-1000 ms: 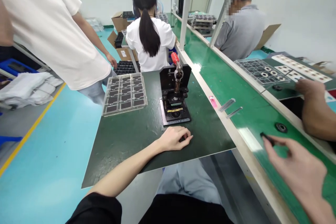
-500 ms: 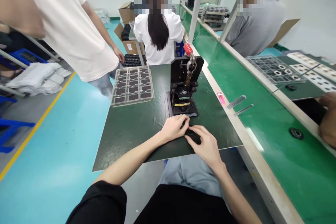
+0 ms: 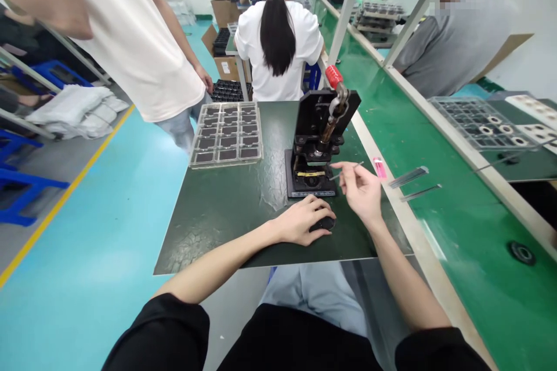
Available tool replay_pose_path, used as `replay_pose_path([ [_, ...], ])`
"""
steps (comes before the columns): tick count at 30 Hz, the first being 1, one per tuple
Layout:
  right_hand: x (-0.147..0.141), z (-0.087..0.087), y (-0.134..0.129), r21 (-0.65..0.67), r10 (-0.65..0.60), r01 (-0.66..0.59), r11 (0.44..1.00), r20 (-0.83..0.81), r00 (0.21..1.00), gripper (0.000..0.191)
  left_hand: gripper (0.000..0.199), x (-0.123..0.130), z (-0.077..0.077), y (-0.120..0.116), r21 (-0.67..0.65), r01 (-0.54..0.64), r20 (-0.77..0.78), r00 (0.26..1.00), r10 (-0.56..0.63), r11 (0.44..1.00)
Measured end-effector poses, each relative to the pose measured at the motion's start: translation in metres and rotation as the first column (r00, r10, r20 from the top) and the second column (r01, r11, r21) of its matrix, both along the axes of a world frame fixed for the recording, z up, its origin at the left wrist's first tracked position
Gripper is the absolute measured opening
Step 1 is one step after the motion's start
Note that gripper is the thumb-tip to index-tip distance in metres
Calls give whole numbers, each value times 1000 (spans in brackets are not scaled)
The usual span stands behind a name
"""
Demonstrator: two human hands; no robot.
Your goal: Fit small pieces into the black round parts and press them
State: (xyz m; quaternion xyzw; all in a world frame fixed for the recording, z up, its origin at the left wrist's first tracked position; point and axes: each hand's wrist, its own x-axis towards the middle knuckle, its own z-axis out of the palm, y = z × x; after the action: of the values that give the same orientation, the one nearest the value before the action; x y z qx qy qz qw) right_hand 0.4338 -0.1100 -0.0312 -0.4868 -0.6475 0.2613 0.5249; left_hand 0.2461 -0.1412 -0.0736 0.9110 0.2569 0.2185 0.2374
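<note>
My left hand [image 3: 307, 220] rests on the dark green table top, its fingers curled around a small black rounded part [image 3: 326, 223]. To its right, my right hand [image 3: 362, 188] is raised, pinching a thin grey rod [image 3: 359, 164] that points left towards the base of a black hand press [image 3: 324, 127]. The press has a red-gripped lever [image 3: 334, 75] on top and a yellow strip [image 3: 311, 174] across its lower part. Fingers hide some of the black part and of the rod.
A clear compartment tray [image 3: 226, 133] of dark flat pieces lies at the table's far left. Right of the table, clear strips [image 3: 409, 177] and a pink item [image 3: 379, 168] lie by the green bench [image 3: 461, 208], which carries a black ring [image 3: 521, 253]. Other people stand and sit nearby.
Both hands were together at the black part. My right hand has moved up and right, now with a thin rod; my left has stayed on the part. The view has shifted slightly.
</note>
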Motion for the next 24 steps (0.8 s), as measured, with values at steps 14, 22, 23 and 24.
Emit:
replay_pose_path([
  [14,-10,-29,24,51,85,-101,994,249,965,30,41,5,-4,-3,-52,5,64,998,-1,999],
  [22,-8,-25,22,86,-5,-9,996,166,986,29,48,2,-6,1,-149,-145,46,987,153,978],
  [23,-4,-22,17,90,-53,42,995,121,991,28,47,2,-6,1,-171,-141,59,986,153,975],
  [24,0,-20,10,85,-90,82,993,89,992,28,47,2,-6,1,-190,-136,74,986,152,972],
])
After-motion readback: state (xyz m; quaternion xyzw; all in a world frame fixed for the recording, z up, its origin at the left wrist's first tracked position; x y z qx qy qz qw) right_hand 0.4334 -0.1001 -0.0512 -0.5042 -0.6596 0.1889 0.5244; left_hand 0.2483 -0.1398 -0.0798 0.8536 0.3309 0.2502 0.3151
